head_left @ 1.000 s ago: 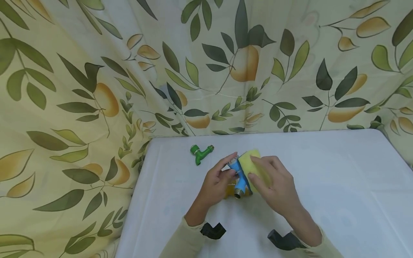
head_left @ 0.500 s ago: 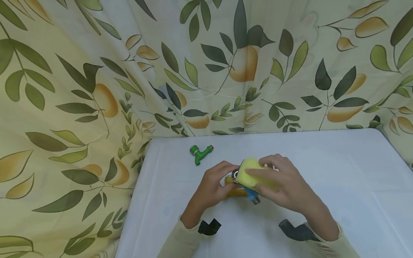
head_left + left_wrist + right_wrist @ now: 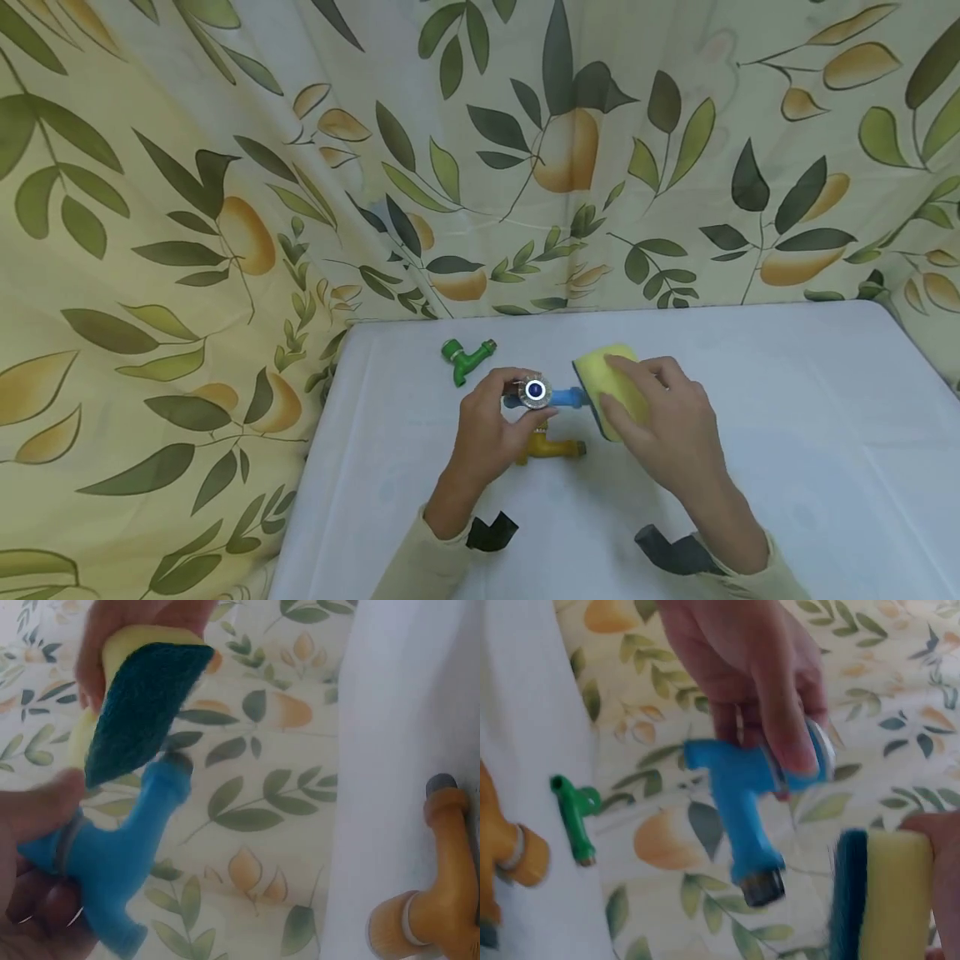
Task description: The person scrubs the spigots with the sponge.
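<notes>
A blue tap (image 3: pixel 564 397) is gripped at its knob end by my left hand (image 3: pixel 483 429), with the round knob face turned up toward the head view. In the right wrist view the tap (image 3: pixel 739 802) shows its threaded end pointing down. My right hand (image 3: pixel 671 429) pinches a yellow sponge (image 3: pixel 617 392) between thumb and fingers. The sponge's dark green scouring side (image 3: pixel 150 709) faces the tap's threaded end; in the left wrist view they look very close, and I cannot tell whether they touch.
An orange-yellow tap (image 3: pixel 555 447) lies on the white table (image 3: pixel 787 450), just below the hands in the head view. A green tap (image 3: pixel 468 360) lies farther back to the left. Behind the table hangs a leaf-patterned cloth (image 3: pixel 660 167).
The blue tap has turned so its knob faces up and its threaded end points right. The sponge has moved off the knob to the right, uncovering it, and the yellow tap shows more.
</notes>
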`<action>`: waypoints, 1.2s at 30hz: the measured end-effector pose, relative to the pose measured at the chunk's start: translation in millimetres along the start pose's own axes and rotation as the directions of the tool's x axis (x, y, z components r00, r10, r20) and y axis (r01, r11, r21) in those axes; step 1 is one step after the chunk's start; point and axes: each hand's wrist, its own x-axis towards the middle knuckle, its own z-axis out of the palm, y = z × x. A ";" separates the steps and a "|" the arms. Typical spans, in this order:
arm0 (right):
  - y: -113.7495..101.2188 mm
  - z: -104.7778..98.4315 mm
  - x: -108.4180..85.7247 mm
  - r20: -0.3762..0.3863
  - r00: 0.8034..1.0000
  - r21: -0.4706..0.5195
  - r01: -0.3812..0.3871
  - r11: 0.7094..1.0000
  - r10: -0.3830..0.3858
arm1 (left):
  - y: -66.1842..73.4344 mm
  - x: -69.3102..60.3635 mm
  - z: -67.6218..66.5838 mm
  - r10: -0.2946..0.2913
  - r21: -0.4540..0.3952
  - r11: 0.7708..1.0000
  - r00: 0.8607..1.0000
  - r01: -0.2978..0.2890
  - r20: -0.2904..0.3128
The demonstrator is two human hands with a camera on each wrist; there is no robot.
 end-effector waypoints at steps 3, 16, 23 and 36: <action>-8.2 12.1 -8.0 -0.031 0.999 -0.003 0.020 1.000 -0.020 | 2.0 -1.5 3.1 0.025 0.090 0.996 0.996 -0.018 -0.081; -10.9 40.3 -11.6 -0.172 0.984 0.007 0.056 0.998 -0.054 | 4.0 -2.0 8.6 0.064 0.122 0.992 0.978 -0.040 -0.199; -7.9 40.9 -14.3 -0.158 0.986 0.042 0.054 0.998 -0.046 | 5.1 -4.5 8.4 -0.058 0.021 0.998 0.979 0.063 -0.196; -5.9 43.3 -16.9 -0.200 0.978 0.064 0.066 0.996 -0.052 | 9.6 -3.1 11.9 -0.223 -0.162 0.969 0.947 0.188 -0.233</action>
